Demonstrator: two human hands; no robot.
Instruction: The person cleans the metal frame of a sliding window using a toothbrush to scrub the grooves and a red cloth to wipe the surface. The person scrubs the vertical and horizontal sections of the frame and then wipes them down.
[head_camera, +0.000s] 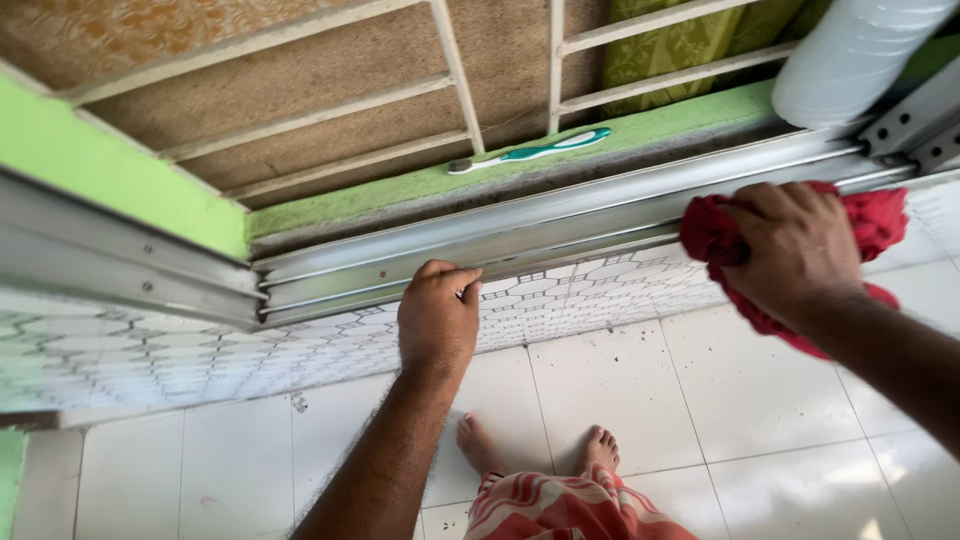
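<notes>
head view, looking down past a window sill to the floor: we see our right hand (795, 245) closed around a bunched red cloth (880, 222), pressing it against the metal window track (540, 225) at the track's right end. the cloth sticks out above, to the right of and below the hand, and the fingers cover its middle. our left hand (437, 318) is well apart from the cloth, further left along the same track; its fingers are curled over the track's lower edge and hold nothing else, with the palm against the patterned wall tiles (560, 295) just below.

beyond the track runs a green painted sill (560, 150), and on it lies a teal and white toothbrush (530, 152), flat, bristle end to the left, touched by neither hand. white window bars (455, 70) rise from the sill. at the upper right a white ribbed cylinder (850, 55) leans near the frame; we cannot tell what it is, nor whether anything is in it.

below, our two bare feet (540, 450) stand on the white floor tiles (620, 385), with a red and white striped garment (570, 505) at the bottom edge. we see no open container in view.
</notes>
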